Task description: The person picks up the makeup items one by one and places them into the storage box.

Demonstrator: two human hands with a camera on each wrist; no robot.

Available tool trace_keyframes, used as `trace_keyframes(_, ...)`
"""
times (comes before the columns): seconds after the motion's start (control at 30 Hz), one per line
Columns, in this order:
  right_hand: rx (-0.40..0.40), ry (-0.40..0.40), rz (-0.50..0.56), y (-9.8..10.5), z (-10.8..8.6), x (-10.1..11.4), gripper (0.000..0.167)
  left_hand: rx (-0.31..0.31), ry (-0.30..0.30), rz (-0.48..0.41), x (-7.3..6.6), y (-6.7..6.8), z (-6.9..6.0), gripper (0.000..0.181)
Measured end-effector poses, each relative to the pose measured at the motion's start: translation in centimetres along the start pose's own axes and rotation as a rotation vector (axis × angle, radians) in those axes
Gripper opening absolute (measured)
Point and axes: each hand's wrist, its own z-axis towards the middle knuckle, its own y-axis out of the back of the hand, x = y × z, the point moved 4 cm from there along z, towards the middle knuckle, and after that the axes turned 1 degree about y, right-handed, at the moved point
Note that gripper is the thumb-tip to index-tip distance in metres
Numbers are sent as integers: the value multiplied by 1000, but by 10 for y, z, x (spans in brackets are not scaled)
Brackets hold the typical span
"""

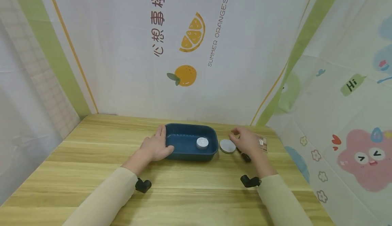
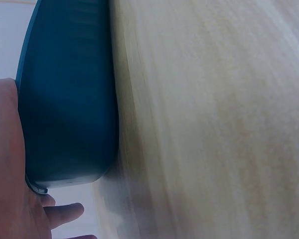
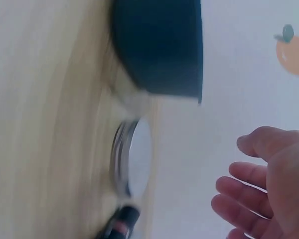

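The fingers of the left hand (image 1: pixel 155 148) are stretched out along the left end of a blue rectangular bin (image 1: pixel 180 146), with the thumb laid at its near left corner; the bin is touched but not gripped. The fingers of the right hand (image 1: pixel 247 141) are loosely bent and apart, with nothing grasped, and are raised above the tabletop to the right of the bin. Inside the bin, a small round white container (image 1: pixel 202 142) is set toward the right end. Just outside its right wall, a round silver-topped tin (image 1: pixel 227 145) is placed. A black cylindrical object (image 1: pixel 246 157) is partly hidden by the right hand, and a brown patterned packet (image 1: pixel 262 144) is seen farther right. All 5 are supported by a wood-grain tabletop (image 1: pixel 196 192), backed by an orange-printed white curtain (image 1: pixel 128 66).
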Motion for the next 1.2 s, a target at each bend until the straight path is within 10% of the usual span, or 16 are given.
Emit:
trace_keyframes(0.57,161,-55,-118,6,-33,-69,26,-15,-9,-20,-2,1,-2,99)
trace_keyframes(1.2,234,-100,-171,5,-41,-89,16,-25,-11,-21,-2,1,-2,98)
